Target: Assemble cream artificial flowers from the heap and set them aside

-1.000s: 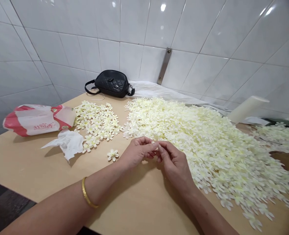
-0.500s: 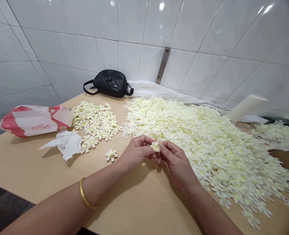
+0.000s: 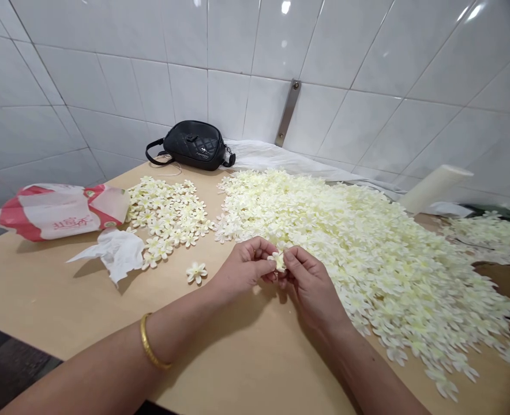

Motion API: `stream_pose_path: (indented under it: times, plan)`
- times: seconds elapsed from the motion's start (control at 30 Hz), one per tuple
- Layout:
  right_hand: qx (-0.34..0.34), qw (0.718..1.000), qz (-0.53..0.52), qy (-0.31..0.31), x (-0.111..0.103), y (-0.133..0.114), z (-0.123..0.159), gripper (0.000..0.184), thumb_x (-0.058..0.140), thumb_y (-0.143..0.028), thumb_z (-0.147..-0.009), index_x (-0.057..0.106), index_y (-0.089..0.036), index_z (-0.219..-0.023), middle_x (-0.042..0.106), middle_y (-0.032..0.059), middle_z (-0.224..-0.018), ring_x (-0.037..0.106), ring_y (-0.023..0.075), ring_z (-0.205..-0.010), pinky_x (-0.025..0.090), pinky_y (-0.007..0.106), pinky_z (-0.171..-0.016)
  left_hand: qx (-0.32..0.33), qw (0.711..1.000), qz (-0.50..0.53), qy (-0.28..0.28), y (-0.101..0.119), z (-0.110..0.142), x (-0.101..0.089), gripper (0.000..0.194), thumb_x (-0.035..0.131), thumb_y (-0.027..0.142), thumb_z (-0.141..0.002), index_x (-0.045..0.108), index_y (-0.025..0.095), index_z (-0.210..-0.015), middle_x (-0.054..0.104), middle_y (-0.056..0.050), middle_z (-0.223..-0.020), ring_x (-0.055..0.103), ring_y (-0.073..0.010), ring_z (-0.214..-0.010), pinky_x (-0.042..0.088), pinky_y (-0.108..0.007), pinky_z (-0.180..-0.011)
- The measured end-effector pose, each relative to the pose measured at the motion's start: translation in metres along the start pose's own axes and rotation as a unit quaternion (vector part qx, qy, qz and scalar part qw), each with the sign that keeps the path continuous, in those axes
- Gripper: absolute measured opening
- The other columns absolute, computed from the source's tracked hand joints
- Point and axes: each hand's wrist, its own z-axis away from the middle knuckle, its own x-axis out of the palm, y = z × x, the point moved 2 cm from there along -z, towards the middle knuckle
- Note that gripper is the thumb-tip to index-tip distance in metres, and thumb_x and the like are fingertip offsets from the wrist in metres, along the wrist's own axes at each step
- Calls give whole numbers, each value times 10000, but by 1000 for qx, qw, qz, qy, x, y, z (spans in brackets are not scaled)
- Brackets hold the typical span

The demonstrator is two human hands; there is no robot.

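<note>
Between my two hands is a small pale-yellow artificial flower [image 3: 278,261], held by the fingertips just above the table. My left hand [image 3: 248,265] pinches it from the left, its fingers closed. From the other side my right hand [image 3: 309,282] grips its edge with thumb and forefinger; the lower fingers are partly hidden. Behind and to the right of the hands spreads a large heap of similar loose flowers [image 3: 345,230]. A single flower [image 3: 197,272] lies on the table left of my left wrist. Farther left is a smaller group of flowers [image 3: 168,213].
A red and white tissue packet [image 3: 62,210] with a pulled-out tissue [image 3: 112,253] lies at the left. Against the tiled wall [image 3: 229,40] rests a black bag [image 3: 197,145]. A white roll [image 3: 437,187] leans at the back right. The wooden table [image 3: 237,357] fills the foreground.
Both hands still hold the flower, which has shifted slightly right and turned a little between the fingertips. The surroundings appear the same apart from a slight camera shift.
</note>
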Motion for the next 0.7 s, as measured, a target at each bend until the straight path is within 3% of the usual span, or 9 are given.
stream_pose_path:
  times: [0.07, 0.17, 0.23, 0.43, 0.5, 0.57, 0.63, 0.7]
  plan:
    - [-57, 993, 92, 36, 0, -4, 3, 280, 442, -408, -816, 439, -192, -639, 452, -38, -526, 397, 88, -463, 306, 200, -406, -10, 1000, 8, 3, -2, -1, -1, 172, 639, 153, -614, 523, 142, -741, 515, 35, -527, 503, -81, -475, 396, -229, -533]
    - [-147, 955, 240, 90, 0, -12, 7, 252, 433, -355, -830, 437, -193, -637, 407, -40, -535, 362, 89, -495, 294, 213, -456, -32, 999, 21, -3, -7, -2, -1, 170, 649, 232, -639, 515, 142, -693, 517, 21, -529, 494, -80, -487, 384, -223, -527]
    - [-164, 943, 268, 110, 0, -14, 8, 241, 431, -351, -828, 431, -196, -644, 380, -42, -528, 339, 92, -489, 280, 219, -451, -49, 997, 60, -12, -11, -2, 0, 188, 641, 267, -656, 503, 140, -640, 516, 13, -535, 488, -75, -497, 382, -219, -537]
    - [-70, 996, 50, 30, 4, -4, 1, 289, 423, -410, -827, 388, -199, -632, 392, -44, -557, 410, 96, -517, 352, 209, -470, -81, 970, 226, -32, -15, -1, 4, 165, 671, 210, -612, 523, 142, -639, 492, 20, -522, 491, -86, -517, 399, -235, -583]
    - [-48, 999, 23, 11, 5, -1, -1, 293, 405, -418, -833, 404, -198, -640, 406, -46, -540, 405, 93, -487, 344, 212, -452, -85, 973, 213, -29, -16, -2, 2, 154, 663, 215, -620, 530, 140, -640, 498, 14, -521, 483, -86, -506, 395, -241, -577]
    - [-58, 995, 70, 34, 3, 0, -1, 265, 418, -401, -829, 432, -197, -660, 409, -49, -522, 387, 92, -463, 322, 214, -435, -74, 985, 154, -10, -16, -3, -1, 161, 651, 236, -636, 525, 137, -617, 496, 12, -503, 460, -77, -475, 369, -226, -535]
    - [-115, 976, 162, 92, 0, -3, 1, 176, 453, -348, -818, 483, -197, -734, 454, -34, -571, 417, 105, -505, 339, 226, -471, -51, 996, 67, 11, -14, -3, -4, 198, 635, 268, -654, 510, 137, -575, 481, 14, -470, 431, -69, -445, 321, -208, -480]
    - [-205, 937, 250, 135, -1, -9, 5, 99, 473, -272, -808, 528, -199, -846, 518, 3, -697, 477, 135, -623, 385, 256, -572, -28, 999, 2, 23, -12, -3, -5, 239, 617, 302, -670, 494, 140, -545, 464, 17, -444, 408, -65, -426, 281, -203, -448]
